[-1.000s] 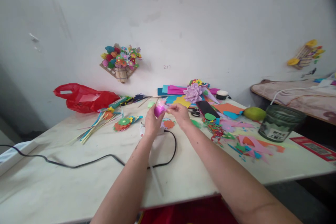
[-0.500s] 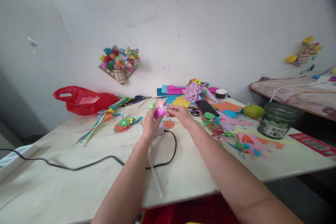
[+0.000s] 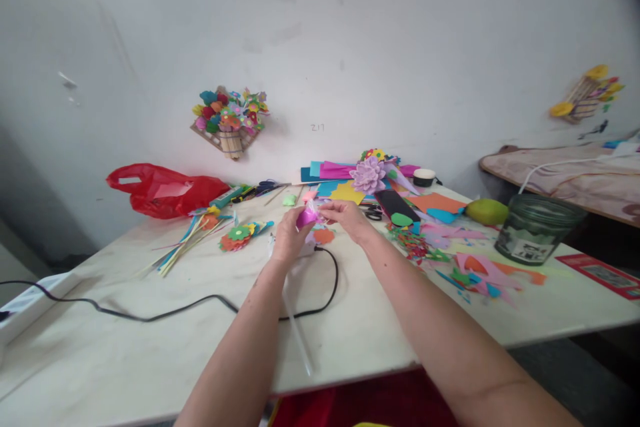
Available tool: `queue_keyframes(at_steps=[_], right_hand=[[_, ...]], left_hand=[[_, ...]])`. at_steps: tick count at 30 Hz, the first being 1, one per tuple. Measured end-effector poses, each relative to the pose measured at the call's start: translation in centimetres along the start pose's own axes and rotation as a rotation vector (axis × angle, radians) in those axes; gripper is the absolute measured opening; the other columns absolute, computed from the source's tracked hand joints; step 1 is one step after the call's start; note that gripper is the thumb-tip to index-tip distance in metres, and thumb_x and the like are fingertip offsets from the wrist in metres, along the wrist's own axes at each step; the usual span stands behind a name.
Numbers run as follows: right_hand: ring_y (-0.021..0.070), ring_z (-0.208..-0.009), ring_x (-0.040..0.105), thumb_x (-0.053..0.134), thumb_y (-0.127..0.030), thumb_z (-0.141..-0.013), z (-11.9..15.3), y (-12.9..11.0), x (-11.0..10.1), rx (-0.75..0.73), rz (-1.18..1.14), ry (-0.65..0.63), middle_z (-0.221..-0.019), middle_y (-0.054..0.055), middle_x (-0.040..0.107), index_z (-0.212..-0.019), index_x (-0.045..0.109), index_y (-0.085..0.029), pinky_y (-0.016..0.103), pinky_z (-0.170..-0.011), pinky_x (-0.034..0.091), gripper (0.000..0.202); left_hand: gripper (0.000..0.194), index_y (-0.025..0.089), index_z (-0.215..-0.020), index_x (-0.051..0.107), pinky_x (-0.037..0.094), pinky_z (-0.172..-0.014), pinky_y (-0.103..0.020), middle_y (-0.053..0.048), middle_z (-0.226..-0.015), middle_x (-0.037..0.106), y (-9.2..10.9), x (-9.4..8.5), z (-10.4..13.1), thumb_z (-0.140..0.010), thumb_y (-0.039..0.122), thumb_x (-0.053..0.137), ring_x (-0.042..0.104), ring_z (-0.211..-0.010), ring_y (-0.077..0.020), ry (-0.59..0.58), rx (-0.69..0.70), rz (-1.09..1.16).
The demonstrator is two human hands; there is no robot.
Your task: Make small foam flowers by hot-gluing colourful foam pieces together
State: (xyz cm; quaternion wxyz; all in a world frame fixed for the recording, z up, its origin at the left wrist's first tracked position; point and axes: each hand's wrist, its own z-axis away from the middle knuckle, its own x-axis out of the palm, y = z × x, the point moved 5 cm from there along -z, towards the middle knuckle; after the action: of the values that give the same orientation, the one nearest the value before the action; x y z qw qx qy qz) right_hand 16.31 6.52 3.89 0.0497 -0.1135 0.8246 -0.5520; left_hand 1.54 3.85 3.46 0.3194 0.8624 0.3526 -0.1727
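My left hand (image 3: 289,237) is closed around a bright magenta lump in crinkled clear plastic (image 3: 309,215), above the middle of the table. My right hand (image 3: 346,217) pinches the clear plastic at the lump's right side. Whether the lump is clay or something else I cannot make out. Partly hidden below my left hand is a whitish tool with a black cord (image 3: 336,273), and a translucent stick (image 3: 299,340) extends from it toward the front edge. Just beyond the hands lie a pale green lump (image 3: 289,200) and a pinkish lump (image 3: 309,196). An orange flower cutout (image 3: 323,235) lies between my wrists.
To the left are a red plastic bag (image 3: 165,193), a bundle of thin sticks (image 3: 183,243) and stacked foam flowers (image 3: 237,237). At right are scissors (image 3: 373,212), a black phone-like slab (image 3: 393,203), colored scraps (image 3: 483,273), a yellow-green fruit (image 3: 487,212) and a glass jar (image 3: 540,230).
The whole view has shifted slightly to the right. Both hands keep nearly the same place and grip on the magenta lump and its plastic.
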Motion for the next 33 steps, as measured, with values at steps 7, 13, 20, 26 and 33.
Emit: queue_keyframes(at_steps=[7, 13, 20, 26, 33], right_hand=[[0.0083, -0.053, 0.054, 0.063, -0.021, -0.057, -0.1, 0.3, -0.2, 0.044, -0.024, -0.025, -0.058, -0.001, 0.062, -0.074, 0.067, -0.014, 0.022, -0.054, 0.041, 0.018], [0.0093, -0.054, 0.055, 0.064, -0.021, -0.056, 0.1, 0.5, 0.0, 0.081, -0.060, -0.049, -0.059, 0.000, 0.062, -0.073, 0.067, -0.014, 0.023, -0.055, 0.042, 0.019], [0.0088, -0.053, 0.053, 0.064, -0.021, -0.055, 0.1, 0.7, 0.4, 0.096, -0.057, -0.066, -0.058, 0.000, 0.061, -0.072, 0.067, -0.012, 0.024, -0.055, 0.042, 0.019], [0.0074, -0.047, 0.051, 0.061, -0.017, -0.056, 0.2, 0.6, 0.5, 0.117, -0.043, -0.019, -0.053, -0.002, 0.059, -0.069, 0.064, -0.012, 0.023, -0.051, 0.041, 0.015], [0.0084, -0.047, 0.052, 0.058, -0.011, -0.056, 0.2, 0.5, 0.6, 0.082, 0.023, -0.001, -0.053, -0.003, 0.058, -0.076, 0.058, -0.014, 0.021, -0.048, 0.042, 0.020]], left_hand=[[0.035, 0.016, -0.104, 0.052, 0.044, -0.076, -0.029, -0.008, -0.095, 0.061, 0.0, 0.0, 0.1, -0.072, 0.031, 0.058, 0.056, -0.086, -0.0171, -0.009, 0.023, -0.005], [0.038, 0.017, -0.106, 0.050, 0.044, -0.077, -0.031, -0.008, -0.098, 0.059, -0.7, 0.4, 0.1, -0.072, 0.029, 0.059, 0.055, -0.087, -0.0176, -0.017, 0.056, 0.014], [0.038, 0.015, -0.109, 0.047, 0.042, -0.079, -0.034, -0.009, -0.097, 0.056, -0.8, 0.8, 0.1, -0.073, 0.025, 0.056, 0.050, -0.091, -0.0202, -0.055, 0.175, -0.093], [0.038, 0.015, -0.111, 0.045, 0.040, -0.081, -0.034, -0.009, -0.099, 0.054, 0.1, 0.7, 0.3, -0.076, 0.025, 0.053, 0.047, -0.093, -0.0205, -0.106, 0.229, -0.133], [0.036, 0.015, -0.110, 0.046, 0.039, -0.080, -0.035, -0.008, -0.097, 0.055, 0.2, 0.8, 0.3, -0.076, 0.025, 0.053, 0.047, -0.092, -0.0209, -0.149, 0.225, -0.157]])
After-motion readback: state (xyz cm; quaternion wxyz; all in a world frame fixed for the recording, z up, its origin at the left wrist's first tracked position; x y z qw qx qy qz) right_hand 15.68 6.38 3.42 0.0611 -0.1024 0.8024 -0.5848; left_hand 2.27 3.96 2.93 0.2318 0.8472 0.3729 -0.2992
